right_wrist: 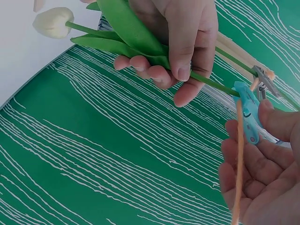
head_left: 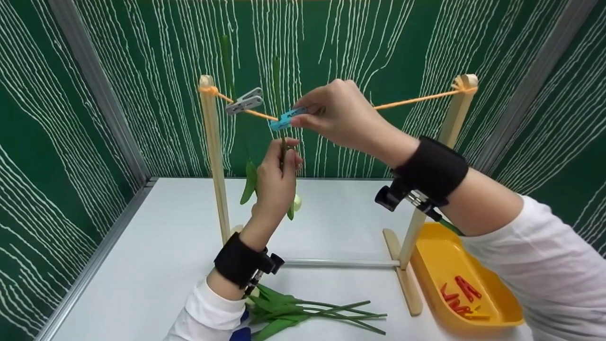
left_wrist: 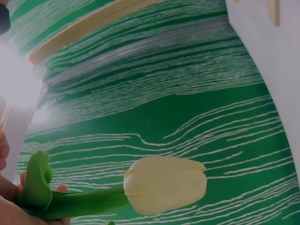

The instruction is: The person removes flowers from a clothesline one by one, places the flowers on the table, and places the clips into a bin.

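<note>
My left hand (head_left: 277,182) grips the green stem of a white tulip (left_wrist: 164,185), which hangs bloom down with its leaves around the fingers. Just above, my right hand (head_left: 348,116) pinches a light blue clothespin (head_left: 284,119) between thumb and fingers. That clothespin sits at the orange cord (head_left: 412,101), and the tulip's stem passes its nose in the right wrist view. To the left, a grey clothespin (head_left: 244,102) is on the same cord, with another green stem (head_left: 226,57) rising beside it. The lower part of that second flower is mostly hidden behind my left hand.
Two wooden posts (head_left: 215,166) hold up the cord, joined low down by a pale rod (head_left: 341,262). Several more tulips (head_left: 284,310) lie on the white table near my left forearm. A yellow tray (head_left: 435,241) at the right contains red clothespins (head_left: 467,289).
</note>
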### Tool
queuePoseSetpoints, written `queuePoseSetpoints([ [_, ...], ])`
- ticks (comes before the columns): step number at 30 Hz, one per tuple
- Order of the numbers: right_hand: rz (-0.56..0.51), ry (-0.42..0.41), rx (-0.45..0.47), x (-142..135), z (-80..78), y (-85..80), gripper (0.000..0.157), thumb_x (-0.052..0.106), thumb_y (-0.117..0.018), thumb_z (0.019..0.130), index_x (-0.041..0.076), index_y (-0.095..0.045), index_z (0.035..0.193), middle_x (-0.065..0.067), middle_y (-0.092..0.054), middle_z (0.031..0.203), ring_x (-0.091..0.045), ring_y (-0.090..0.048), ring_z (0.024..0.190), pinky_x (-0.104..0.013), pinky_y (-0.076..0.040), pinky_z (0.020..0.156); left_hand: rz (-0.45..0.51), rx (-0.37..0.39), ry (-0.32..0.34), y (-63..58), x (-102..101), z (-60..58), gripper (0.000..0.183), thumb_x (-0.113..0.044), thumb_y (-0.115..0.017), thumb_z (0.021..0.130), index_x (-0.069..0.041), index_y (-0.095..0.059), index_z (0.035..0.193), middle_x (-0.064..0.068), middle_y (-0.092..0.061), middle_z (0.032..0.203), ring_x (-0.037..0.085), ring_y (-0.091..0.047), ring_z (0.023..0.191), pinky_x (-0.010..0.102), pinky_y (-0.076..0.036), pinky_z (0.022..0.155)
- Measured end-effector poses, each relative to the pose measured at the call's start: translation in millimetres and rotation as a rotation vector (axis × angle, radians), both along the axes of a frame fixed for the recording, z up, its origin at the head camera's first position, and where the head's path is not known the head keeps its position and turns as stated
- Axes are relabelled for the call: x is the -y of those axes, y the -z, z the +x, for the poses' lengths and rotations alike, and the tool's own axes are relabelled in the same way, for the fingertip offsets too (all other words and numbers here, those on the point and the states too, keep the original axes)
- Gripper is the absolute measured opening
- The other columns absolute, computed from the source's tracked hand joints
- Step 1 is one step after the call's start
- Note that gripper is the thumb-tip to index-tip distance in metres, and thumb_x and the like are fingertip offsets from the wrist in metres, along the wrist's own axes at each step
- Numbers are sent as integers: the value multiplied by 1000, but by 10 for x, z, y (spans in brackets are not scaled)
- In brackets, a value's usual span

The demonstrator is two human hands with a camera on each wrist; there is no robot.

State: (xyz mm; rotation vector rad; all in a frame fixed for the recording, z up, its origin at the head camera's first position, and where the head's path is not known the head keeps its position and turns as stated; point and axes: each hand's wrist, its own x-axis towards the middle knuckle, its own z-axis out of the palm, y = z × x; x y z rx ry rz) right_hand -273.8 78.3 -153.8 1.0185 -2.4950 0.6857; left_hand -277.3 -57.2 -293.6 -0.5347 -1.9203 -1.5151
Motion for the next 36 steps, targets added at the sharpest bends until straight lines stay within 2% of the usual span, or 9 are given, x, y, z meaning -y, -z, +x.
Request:
queuePoseSetpoints([
  [4, -13, -18, -47, -14, -1, 2, 26, 21, -67, 87, 3, -72, 105, -8, -73, 91, -12, -69, 77, -22, -54, 67, -1, -3, 7, -1, 1, 16, 20, -15, -43, 101, -6, -52, 117, 11, -57, 86, 21, -57, 80, 25, -49, 74],
  [8, -30, -1, -87, -30, 18, -25, 26, 23, -66, 87, 6, -73, 105, -6, -73, 92, -11, -67, 73, -14, -46, 57, -14, 0, 10, -7, -3, 53, 20, -14, -43, 101, -7, -52, 117, 6, -56, 84, 20, -55, 78, 23, -48, 72],
  [13, -93, 35, -47, -76, 76, -111, 26, 25, -64, 88, 9, -71, 108, -5, -73, 97, -11, -64, 68, -12, -38, 50, -48, -21, 22, 33, -10, 113, 18, -11, -43, 101, -7, -53, 116, 6, -55, 81, 16, -53, 72, 24, -45, 65],
  [17, -161, 24, -41, -167, 106, -194, 27, 28, -63, 89, 10, -71, 108, -3, -72, 99, -8, -66, 70, -12, -43, 52, -80, -44, 32, 106, 1, 173, 19, -8, -43, 100, -3, -54, 115, 5, -56, 78, 13, -53, 69, 24, -46, 63],
  [19, -185, 9, -74, -242, 103, -225, 28, 30, -63, 88, 11, -71, 106, -2, -73, 98, -7, -65, 70, -13, -45, 54, -106, -56, 26, 139, 14, 218, 20, -7, -43, 100, -2, -55, 115, 5, -56, 78, 13, -53, 69, 24, -46, 62],
  [26, -236, -6, -121, -658, 195, -254, 26, 30, -66, 87, 15, -71, 108, 1, -73, 97, -7, -65, 71, -14, -49, 61, -277, -61, -56, 277, 89, 402, 22, -10, -42, 101, -5, -56, 118, 0, -56, 80, 9, -52, 68, 22, -42, 56],
  [31, -217, -7, -169, -1050, 431, -133, 21, 15, -66, 88, 10, -70, 109, -2, -72, 94, -9, -56, 62, -11, -46, 58, -367, -115, -83, 419, 162, 537, 21, -4, -45, 98, -1, -57, 116, 2, -56, 80, 12, -51, 70, 30, -41, 72],
  [33, -208, 7, -182, -1247, 494, -18, 21, 10, -65, 88, 8, -70, 109, -1, -72, 93, -10, -51, 58, -11, -44, 55, -400, -153, -91, 498, 191, 589, 21, -2, -48, 97, -1, -58, 115, 2, -56, 81, 12, -52, 73, 33, -41, 77],
  [36, -208, 80, -179, -1548, 569, 193, 23, 7, -66, 88, 8, -69, 110, 9, -70, 94, -8, -54, 62, -9, -45, 57, -460, -205, -98, 640, 231, 652, 21, 1, -52, 94, 0, -58, 114, 4, -58, 84, 12, -54, 74, 29, -47, 76],
])
